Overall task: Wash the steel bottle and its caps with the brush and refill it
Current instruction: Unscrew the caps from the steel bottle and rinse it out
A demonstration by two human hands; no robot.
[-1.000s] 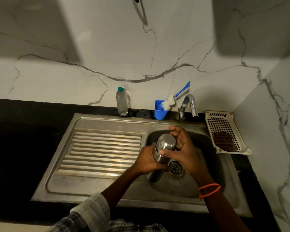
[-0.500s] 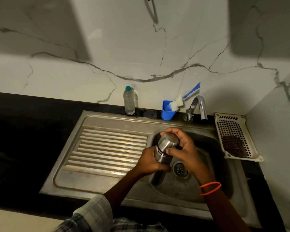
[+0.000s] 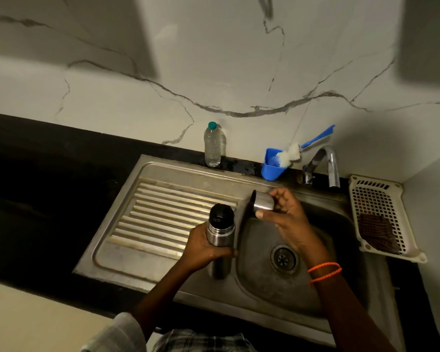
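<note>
The left hand wraps its fingers round the upright steel bottle at the sink basin's left edge, its black inner cap on top. The right hand pinches the steel outer cap, tilted sideways, above the basin. The blue bottle brush leans in a blue cup beside the tap.

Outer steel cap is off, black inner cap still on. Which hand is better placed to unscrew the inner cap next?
Right, probably. The left hand grips the steel bottle; the right hand holds only the outer cap, beside the black inner cap.

Checked sleeve, orange wrist bands
</note>
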